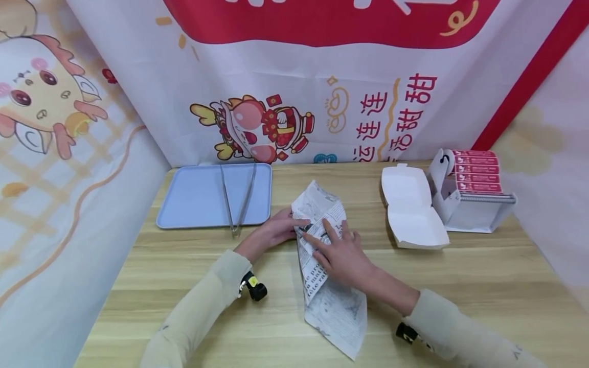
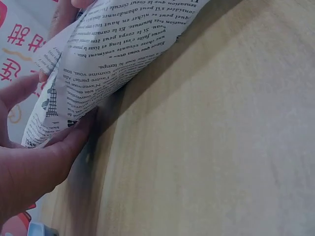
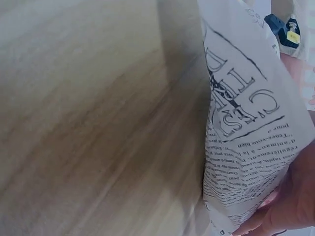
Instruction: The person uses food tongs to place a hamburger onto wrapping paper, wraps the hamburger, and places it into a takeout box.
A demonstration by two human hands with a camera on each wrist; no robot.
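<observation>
A sheet of newsprint-patterned wrapping paper [image 1: 336,312] lies lengthwise on the table, its sides folded over into a long bundle; whether anything is inside is hidden. My left hand [image 1: 278,228] holds the bundle's left edge, thumb above and fingers underneath, as the left wrist view shows around the printed paper [image 2: 113,54]. Across the top of the fold rests my right hand [image 1: 346,259], fingers spread and fairly straight, reaching toward the left hand. In the right wrist view, that hand [image 3: 295,196] touches the side of the raised paper [image 3: 246,152].
At the back left is a light blue tray [image 1: 198,199] with metal tongs [image 1: 228,197] lying over it. An opened white takeout box [image 1: 407,189] stands at the right, beside a dispenser [image 1: 474,212] holding a roll of red labels [image 1: 476,171]. A printed cloth [image 1: 294,71] hangs behind the table.
</observation>
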